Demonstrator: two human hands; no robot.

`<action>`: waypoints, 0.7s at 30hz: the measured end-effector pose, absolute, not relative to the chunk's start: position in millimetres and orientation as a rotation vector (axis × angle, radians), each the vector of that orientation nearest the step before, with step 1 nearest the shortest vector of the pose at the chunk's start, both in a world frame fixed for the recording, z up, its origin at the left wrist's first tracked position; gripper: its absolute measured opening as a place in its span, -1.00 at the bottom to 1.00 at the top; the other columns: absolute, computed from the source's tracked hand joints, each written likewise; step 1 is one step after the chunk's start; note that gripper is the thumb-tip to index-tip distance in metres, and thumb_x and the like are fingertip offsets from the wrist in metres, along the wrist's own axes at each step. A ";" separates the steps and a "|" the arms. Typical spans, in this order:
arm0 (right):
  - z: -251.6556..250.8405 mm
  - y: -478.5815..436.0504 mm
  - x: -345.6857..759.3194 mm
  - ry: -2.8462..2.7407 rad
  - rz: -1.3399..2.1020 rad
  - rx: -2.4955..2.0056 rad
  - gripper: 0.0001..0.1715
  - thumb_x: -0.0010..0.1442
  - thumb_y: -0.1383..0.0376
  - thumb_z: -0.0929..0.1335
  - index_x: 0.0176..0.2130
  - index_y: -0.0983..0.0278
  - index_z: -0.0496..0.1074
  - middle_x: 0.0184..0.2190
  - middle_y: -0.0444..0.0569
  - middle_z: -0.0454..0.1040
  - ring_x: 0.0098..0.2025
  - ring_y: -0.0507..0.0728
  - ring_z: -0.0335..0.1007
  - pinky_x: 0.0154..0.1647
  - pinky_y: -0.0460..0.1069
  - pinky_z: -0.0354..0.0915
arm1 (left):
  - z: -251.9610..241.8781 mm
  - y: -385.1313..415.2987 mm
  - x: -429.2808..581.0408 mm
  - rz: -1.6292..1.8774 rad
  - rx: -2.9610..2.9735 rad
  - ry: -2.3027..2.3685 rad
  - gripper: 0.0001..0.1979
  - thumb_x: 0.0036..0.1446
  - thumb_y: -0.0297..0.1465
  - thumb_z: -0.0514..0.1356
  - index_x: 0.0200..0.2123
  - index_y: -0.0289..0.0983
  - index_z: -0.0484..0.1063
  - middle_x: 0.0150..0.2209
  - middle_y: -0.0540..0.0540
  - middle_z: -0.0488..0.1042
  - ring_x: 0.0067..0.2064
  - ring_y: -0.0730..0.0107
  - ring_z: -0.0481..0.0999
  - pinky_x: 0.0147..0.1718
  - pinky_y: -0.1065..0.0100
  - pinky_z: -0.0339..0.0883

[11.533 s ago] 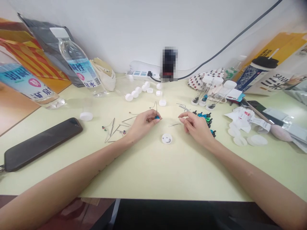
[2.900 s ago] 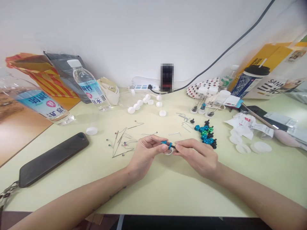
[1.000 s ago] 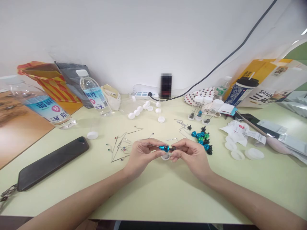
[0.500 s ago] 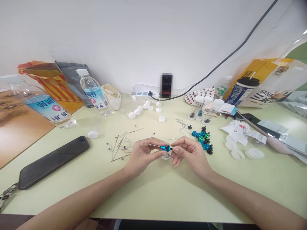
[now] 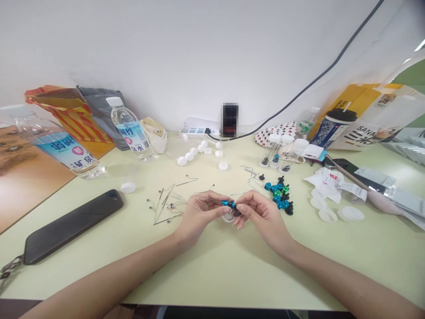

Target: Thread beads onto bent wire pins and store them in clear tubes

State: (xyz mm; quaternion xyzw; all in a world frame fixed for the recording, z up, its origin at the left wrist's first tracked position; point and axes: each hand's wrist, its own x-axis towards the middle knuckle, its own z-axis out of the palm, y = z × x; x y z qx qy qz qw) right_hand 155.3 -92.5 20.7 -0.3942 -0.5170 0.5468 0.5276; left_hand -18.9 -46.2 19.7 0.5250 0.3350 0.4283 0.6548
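Over the pale table (image 5: pixel 212 274), the left hand (image 5: pixel 195 217) and right hand (image 5: pixel 267 219) are brought together, a blue fitting (image 5: pixel 227 203) being pinched by the left, a dark part (image 5: pixel 237 212) by the right; fitting or twisting seems in hand, steady alignment called for

The held part (image 5: pixel 226 203) is blue and black, the table (image 5: pixel 206 266) pale green.

Shiny blue metal pc (image 5: pixel 226 203), approx horiz., pinched in fingertips of L hand (image 5: pixel 202 213); dark pc (image 5: pixel 237 213) by its R end, partly hidden at R hand (image 5: pixel 260 214), can't tell if joined
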 end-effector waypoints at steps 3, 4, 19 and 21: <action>18.8 -89.5 156.5 -1.253 1.318 -0.970 -0.77 0.18 0.17 0.39 -0.27 0.29 0.38 -0.44 -0.10 0.49 -0.41 0.01 0.45 -0.38 -0.08 0.40 | 17.1 -43.5 -19.6 0.973 1.179 0.772 -0.82 -0.10 -0.45 0.39 -0.34 -0.30 0.56 -0.31 -0.10 0.61 -0.28 0.35 0.57 -0.25 0.37 0.45; 18.1 -88.2 157.0 -1.256 1.323 -0.983 -0.77 0.17 0.17 0.39 -0.26 0.28 0.38 -0.43 -0.10 0.49 -0.39 0.00 0.44 -0.36 -0.09 0.38 | 16.2 -42.6 -20.0 0.977 1.175 0.773 -0.83 -0.09 -0.45 0.39 -0.34 -0.29 0.56 -0.31 -0.10 0.61 -0.27 0.36 0.57 -0.24 0.38 0.45; 17.3 -77.2 166.2 -1.293 1.285 -1.100 -0.86 0.12 0.26 0.42 -0.32 0.29 0.43 -0.45 -0.15 0.42 -0.39 -0.02 0.36 -0.31 -0.10 0.31 | 13.4 -41.6 -18.9 0.989 1.007 0.735 -0.82 -0.08 -0.46 0.39 -0.33 -0.29 0.54 -0.33 -0.06 0.59 -0.34 0.49 0.51 -0.25 0.45 0.39; 18.5 -76.5 169.1 -1.311 1.237 -1.098 -0.89 0.14 0.27 0.40 -0.33 0.28 0.42 -0.48 -0.17 0.39 -0.42 -0.02 0.37 -0.34 -0.08 0.33 | 13.2 -39.5 -19.0 0.989 0.929 0.704 -0.84 -0.05 -0.46 0.38 -0.33 -0.29 0.54 -0.33 -0.04 0.58 -0.36 0.54 0.50 -0.24 0.48 0.38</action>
